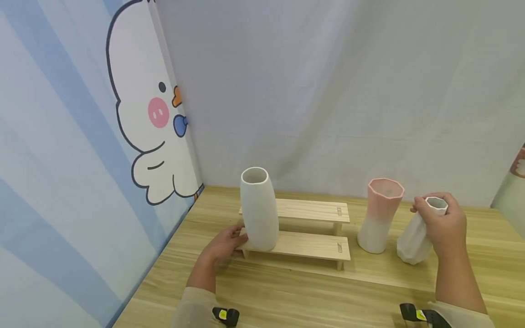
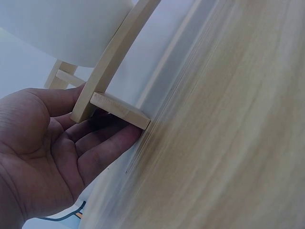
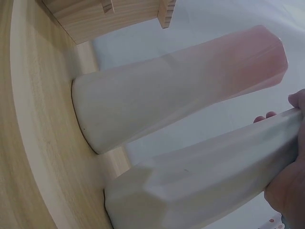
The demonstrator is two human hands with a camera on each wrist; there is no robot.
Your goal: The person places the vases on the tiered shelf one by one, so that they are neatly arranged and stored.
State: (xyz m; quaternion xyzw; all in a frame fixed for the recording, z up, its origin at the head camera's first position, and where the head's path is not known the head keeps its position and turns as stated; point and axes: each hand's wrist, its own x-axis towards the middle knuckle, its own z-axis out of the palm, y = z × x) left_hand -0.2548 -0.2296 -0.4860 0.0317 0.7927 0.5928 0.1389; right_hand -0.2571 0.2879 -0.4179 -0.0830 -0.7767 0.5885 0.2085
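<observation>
Soft, even light fills the head view, with faint shadowy folds across the pale curtain at upper centre. The left wrist view is dimmer and bluish, the tabletop soft and smeared at right, dark shadow gathering beneath the wooden shelf near the centre. The right wrist view is likewise dull, palest at upper right, the tabletop's lines bowing at left.

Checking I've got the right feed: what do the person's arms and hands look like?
The left hand and right hand are ungloved. The left sleeve and right sleeve are pale beige, ending at the forearms. A black device with a yellow mark shows by each sleeve.
</observation>
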